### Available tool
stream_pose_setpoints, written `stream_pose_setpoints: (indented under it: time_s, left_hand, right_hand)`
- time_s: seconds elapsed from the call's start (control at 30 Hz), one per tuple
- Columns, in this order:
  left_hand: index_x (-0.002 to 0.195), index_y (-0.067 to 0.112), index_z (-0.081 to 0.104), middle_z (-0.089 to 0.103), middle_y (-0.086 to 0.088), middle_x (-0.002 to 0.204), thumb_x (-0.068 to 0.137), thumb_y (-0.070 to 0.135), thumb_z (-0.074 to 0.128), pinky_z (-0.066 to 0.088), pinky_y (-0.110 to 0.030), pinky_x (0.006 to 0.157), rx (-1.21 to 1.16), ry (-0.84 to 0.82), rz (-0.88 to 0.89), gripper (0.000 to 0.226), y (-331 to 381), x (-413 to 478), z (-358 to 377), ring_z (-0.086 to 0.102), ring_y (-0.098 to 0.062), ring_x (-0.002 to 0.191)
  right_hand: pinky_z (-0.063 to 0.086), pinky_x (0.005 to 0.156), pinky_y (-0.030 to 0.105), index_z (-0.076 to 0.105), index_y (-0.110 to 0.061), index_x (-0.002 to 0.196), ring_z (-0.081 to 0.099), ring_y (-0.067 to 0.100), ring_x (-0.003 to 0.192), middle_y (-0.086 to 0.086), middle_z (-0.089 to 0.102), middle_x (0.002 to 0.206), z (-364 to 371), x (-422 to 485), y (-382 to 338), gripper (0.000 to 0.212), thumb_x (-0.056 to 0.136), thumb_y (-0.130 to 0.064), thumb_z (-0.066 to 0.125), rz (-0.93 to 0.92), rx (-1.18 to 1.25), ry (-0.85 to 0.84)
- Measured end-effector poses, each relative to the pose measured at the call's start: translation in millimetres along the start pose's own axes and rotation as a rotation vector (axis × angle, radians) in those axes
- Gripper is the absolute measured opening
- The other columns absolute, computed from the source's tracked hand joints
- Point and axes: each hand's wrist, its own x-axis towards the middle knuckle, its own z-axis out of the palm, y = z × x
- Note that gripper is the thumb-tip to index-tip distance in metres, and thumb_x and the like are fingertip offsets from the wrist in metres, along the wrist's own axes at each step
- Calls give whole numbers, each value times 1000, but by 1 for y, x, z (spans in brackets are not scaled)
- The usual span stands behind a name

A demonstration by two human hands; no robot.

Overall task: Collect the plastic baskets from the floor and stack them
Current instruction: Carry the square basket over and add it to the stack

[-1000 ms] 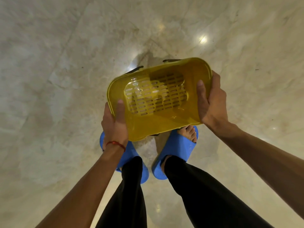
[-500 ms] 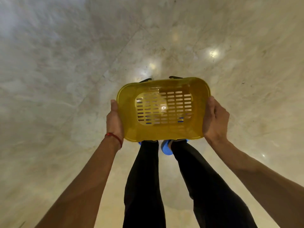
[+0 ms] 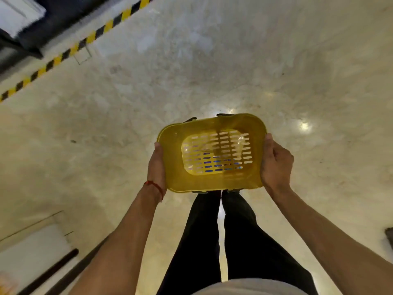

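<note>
Yellow basket (image 3: 212,124): off floor (image 3: 212,60); left hand (image 3: 156,167), right hand (image 3: 275,165) grip its left, right ends. Stack, other baskets: unseen. Stacking likely pending.

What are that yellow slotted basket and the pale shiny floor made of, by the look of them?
The yellow slotted basket looks like moulded plastic, glossy and slightly translucent: thin walls, even slots. The pale shiny floor looks like polished marble or marble-look tile: cloudy veining, bright lamp reflections.
</note>
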Motion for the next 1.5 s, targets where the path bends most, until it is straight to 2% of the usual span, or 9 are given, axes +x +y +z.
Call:
stream_pose_setpoints:
  time_s: [0.13,0.27,0.43,0.57,0.77,0.93,1.1,1.4,1.5]
  left_hand:
    - [141,24,52,62,-10,135,92,71,36,41,-63,105,-106,118,104,70,19,-58,-26,59,-37,121]
    - [141,26,52,62,-6,134,94,70,36,42,-58,107,-194,241,161,67,24,-103,-53,60,-32,120]
    - [137,22,57,65,-8,130,98,65,33,45,-55,106,-361,304,241,63,38,-141,-85,62,-31,118]
    - [138,11,55,60,-21,135,100,59,34,48,-58,101,-525,281,314,64,54,-149,-125,57,-41,123]
    - [134,26,60,63,-7,132,96,71,30,42,-51,108,-313,650,306,66,90,-143,-209,58,-31,122]
    - [130,27,64,65,-7,126,93,74,31,44,-39,103,-384,778,259,67,131,-142,-284,60,-29,113]
    - [128,26,65,66,-9,127,92,75,30,42,-41,105,-418,897,295,70,181,-142,-366,59,-31,118]
    - [106,24,73,65,4,89,91,76,31,47,-38,89,-498,1110,272,69,251,-136,-497,63,-29,100]
    - [113,21,71,69,-9,104,93,74,26,47,-46,96,-490,1165,210,73,274,-131,-541,61,-35,105]
  right_hand:
    - [43,60,7,61,-43,63,59,-7,59,-24,63,60,9,-13,-65,49,107,-45,41,-18,54,-148]
    - [55,82,33,70,-26,84,66,11,81,-7,72,82,21,-30,-116,42,108,-41,39,-58,5,-343]
    - [54,99,43,73,-19,114,69,16,105,1,75,109,55,-54,-168,42,107,-44,40,-50,-29,-505]
    - [55,90,32,71,-30,114,68,-2,95,-14,75,102,100,-73,-201,39,108,-46,37,-140,-144,-613]
    - [47,108,46,63,-23,132,62,18,120,0,67,130,203,-104,-249,46,107,-49,34,-170,-247,-683]
    - [51,93,41,62,-44,89,62,10,97,-4,65,109,297,-147,-300,33,106,-51,35,-270,-315,-671]
    - [49,102,47,60,-40,96,62,20,111,2,64,120,389,-190,-342,30,104,-57,36,-324,-343,-712]
    - [47,74,18,69,-34,92,63,-7,79,-25,68,77,553,-252,-400,39,106,-50,36,-508,-347,-778]
    - [41,61,13,63,-20,82,56,-3,62,-18,62,63,614,-267,-415,40,108,-40,41,-590,-320,-822]
